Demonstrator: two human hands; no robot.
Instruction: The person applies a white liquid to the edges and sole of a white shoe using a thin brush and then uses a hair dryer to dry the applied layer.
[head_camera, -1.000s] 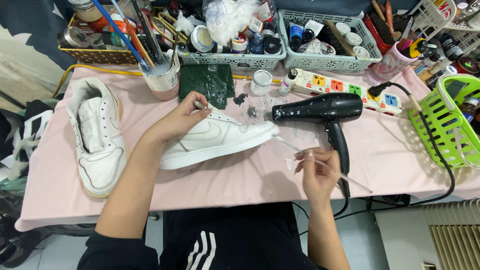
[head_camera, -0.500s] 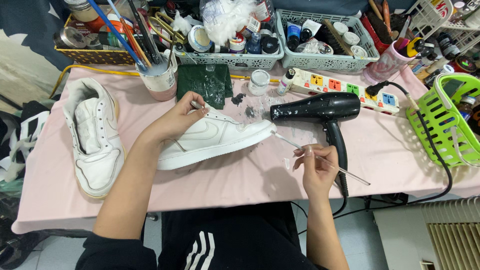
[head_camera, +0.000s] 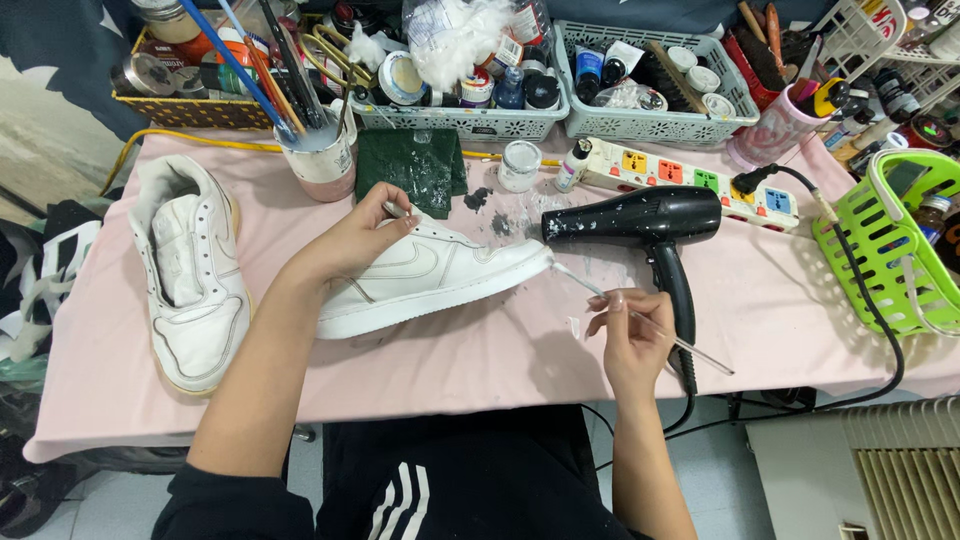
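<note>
The left hand (head_camera: 352, 240) lies curled over the heel and collar of a white low-top sneaker (head_camera: 425, 275), fingers wrapped around its upper and steadying it on the pink table cover (head_camera: 480, 350); the shoe lies on its side under that hand, with its toe pointing away toward the right hand. The right hand (head_camera: 628, 335) pinches a thin paintbrush (head_camera: 640, 318) between thumb and fingertips, the other fingers loosely bent, and the brush tip touches the toe edge of the sneaker. Just beyond the right hand, a black hair dryer (head_camera: 645, 222) lies on the cover, its handle running down past the hand's outer side and its nozzle near the shoe's toe. Farther out from that hand sits a white power strip (head_camera: 690, 172) with coloured switches, and off to its outer side a lime-green basket (head_camera: 890, 240). To the outer side of the left hand, a second white sneaker (head_camera: 190, 275) lies sole down, apart from the first. Beyond the left hand are a dark green cloth (head_camera: 415, 165) and a cup of brushes (head_camera: 318, 155), with a small white paint jar (head_camera: 520, 165) nearby.
</note>
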